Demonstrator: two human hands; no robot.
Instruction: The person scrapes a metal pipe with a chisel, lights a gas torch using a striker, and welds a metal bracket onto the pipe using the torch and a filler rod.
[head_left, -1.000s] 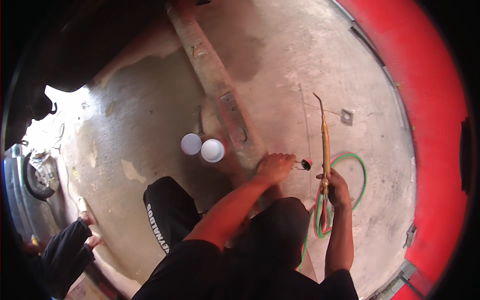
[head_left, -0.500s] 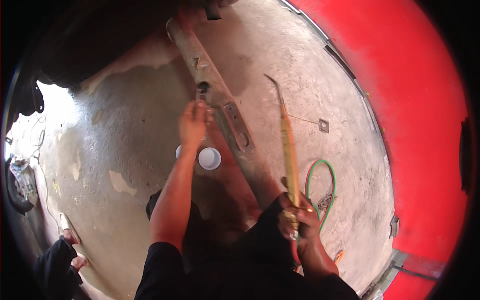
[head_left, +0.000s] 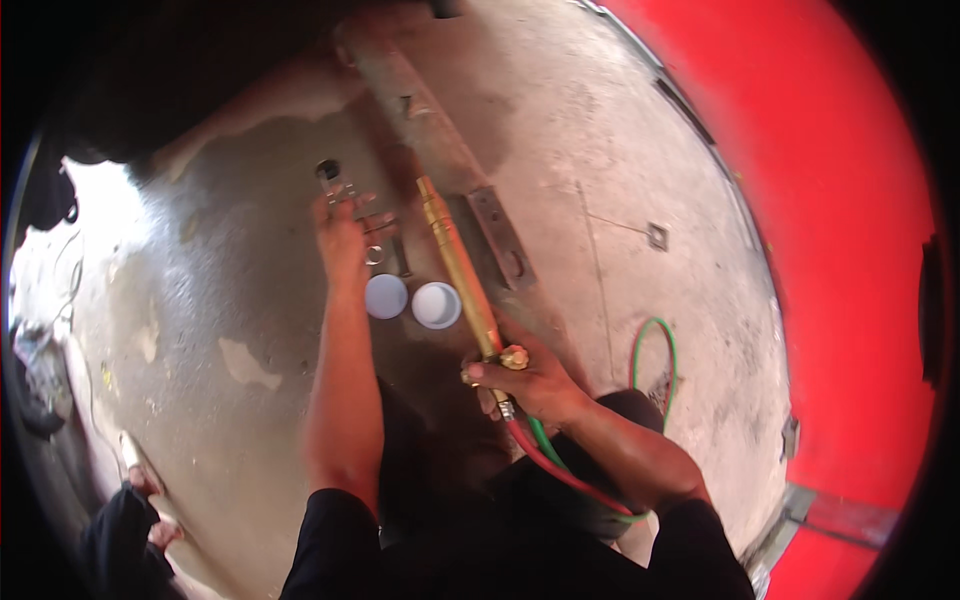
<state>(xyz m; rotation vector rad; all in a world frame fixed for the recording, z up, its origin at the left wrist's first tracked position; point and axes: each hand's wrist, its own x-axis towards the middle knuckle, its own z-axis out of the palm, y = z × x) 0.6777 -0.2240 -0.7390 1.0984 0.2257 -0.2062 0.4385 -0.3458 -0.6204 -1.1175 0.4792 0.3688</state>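
Note:
My left hand point(head_left: 343, 235) is raised ahead of me, its fingers closed around a spark lighter with wire handles and a dark round cup point(head_left: 328, 171); motion smears it somewhat. My right hand point(head_left: 535, 378) grips the brass cutting torch point(head_left: 455, 265) near its valve knob, fingers wrapped round the body. The torch points away and slightly left, its thin tip hard to make out against a long rusty metal beam point(head_left: 435, 130). Red hose point(head_left: 560, 475) and green hose point(head_left: 543, 440) run from the torch's rear end past my right forearm.
Two round white containers point(head_left: 437, 305) point(head_left: 386, 296) sit between my arms, with a metal ring point(head_left: 374, 255) and a bolt point(head_left: 402, 258) nearby. A square plate point(head_left: 657, 236) with a rod lies right. A large red panel point(head_left: 800, 200) curves along the right. Another person's foot point(head_left: 140, 470) shows lower left.
My right hand has swung the torch left and forward, from beside the beam to across it. My left hand has shifted left with the lighter, away from the beam.

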